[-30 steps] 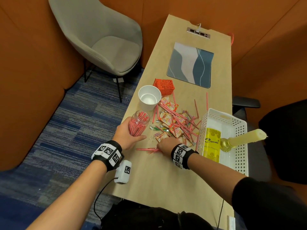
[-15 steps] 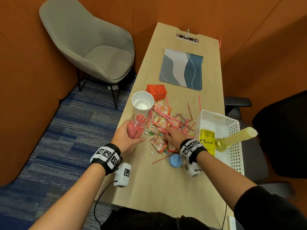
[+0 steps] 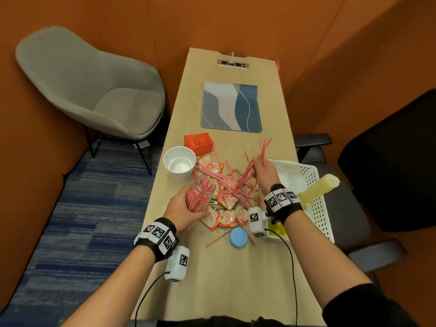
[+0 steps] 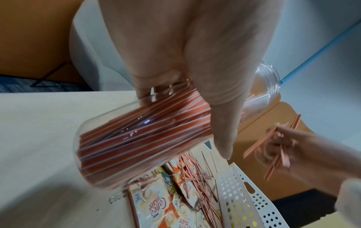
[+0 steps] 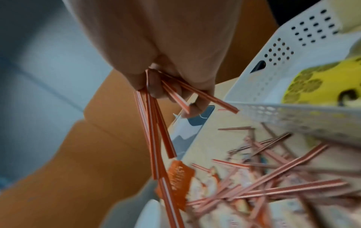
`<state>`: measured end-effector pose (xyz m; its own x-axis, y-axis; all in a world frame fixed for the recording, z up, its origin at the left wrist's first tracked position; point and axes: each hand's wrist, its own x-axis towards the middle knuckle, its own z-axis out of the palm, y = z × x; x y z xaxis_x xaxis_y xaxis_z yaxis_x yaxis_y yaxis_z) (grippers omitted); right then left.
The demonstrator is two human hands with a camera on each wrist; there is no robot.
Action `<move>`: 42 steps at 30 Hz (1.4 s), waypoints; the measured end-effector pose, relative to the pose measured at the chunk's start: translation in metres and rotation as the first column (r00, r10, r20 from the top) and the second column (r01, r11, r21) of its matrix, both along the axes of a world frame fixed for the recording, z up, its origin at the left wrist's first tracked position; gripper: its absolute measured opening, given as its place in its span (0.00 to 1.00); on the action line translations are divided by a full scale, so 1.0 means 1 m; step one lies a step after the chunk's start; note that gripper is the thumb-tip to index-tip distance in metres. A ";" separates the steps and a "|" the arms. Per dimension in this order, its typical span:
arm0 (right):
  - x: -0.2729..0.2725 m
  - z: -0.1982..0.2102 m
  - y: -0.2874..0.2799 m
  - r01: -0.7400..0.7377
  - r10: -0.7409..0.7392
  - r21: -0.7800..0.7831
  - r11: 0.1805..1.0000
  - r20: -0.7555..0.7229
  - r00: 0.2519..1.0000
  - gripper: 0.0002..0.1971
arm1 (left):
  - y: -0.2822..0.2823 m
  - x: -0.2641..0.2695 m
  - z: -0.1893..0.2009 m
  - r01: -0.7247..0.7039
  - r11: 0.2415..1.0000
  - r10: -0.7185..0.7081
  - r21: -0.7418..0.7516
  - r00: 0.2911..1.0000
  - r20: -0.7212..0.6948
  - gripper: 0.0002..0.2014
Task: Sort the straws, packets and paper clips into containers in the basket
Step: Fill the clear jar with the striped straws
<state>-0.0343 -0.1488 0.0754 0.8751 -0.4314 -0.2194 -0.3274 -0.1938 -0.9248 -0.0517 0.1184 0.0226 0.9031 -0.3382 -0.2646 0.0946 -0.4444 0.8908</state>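
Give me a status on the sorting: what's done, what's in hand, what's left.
Done: the clear jar, tilted in the left hand, already holds many straws.

In hand: the right hand grips a bunch of straws lifted above the pile.

Left: loose straws and packets still litter the table; the white cup and orange box stand outside the white basket.

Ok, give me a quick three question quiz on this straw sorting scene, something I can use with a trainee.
1. True or false: the left hand grips the clear jar that holds straws.
2. What does the right hand hold? A) a packet B) a bunch of straws C) the blue lid
3. Fill in: the white paper cup stands next to the ____ mesh box.

Key: 1 true; 2 B; 3 orange.
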 end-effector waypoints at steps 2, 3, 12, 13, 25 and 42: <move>0.005 0.021 0.001 0.055 -0.060 0.171 0.984 0.026 0.998 0.14 | -0.011 0.004 -0.002 0.045 0.998 -0.045 0.047 0.999 -0.003 0.46; 0.006 0.033 0.002 0.063 -0.075 0.200 0.978 0.049 0.996 0.14 | -0.016 0.005 -0.002 0.066 0.996 -0.066 0.066 0.998 -0.004 0.47; -0.001 0.030 0.036 -0.150 0.158 -0.101 0.983 0.072 0.985 0.15 | -0.058 0.015 0.004 0.097 0.995 -0.098 0.020 0.995 0.022 0.45; -0.004 0.023 0.041 -0.173 0.181 -0.115 0.978 0.062 0.982 0.16 | -0.060 0.017 0.006 0.093 0.996 -0.094 0.006 0.995 0.031 0.45; 0.004 0.049 0.020 -0.236 0.249 -0.095 0.967 0.171 0.953 0.10 | -0.058 0.036 0.012 0.068 0.997 -0.071 0.035 0.995 0.071 0.42; 0.015 0.056 0.036 -0.501 0.496 -0.171 0.849 -0.075 0.865 0.15 | -0.061 0.043 0.013 0.081 0.997 -0.081 0.006 0.994 0.076 0.44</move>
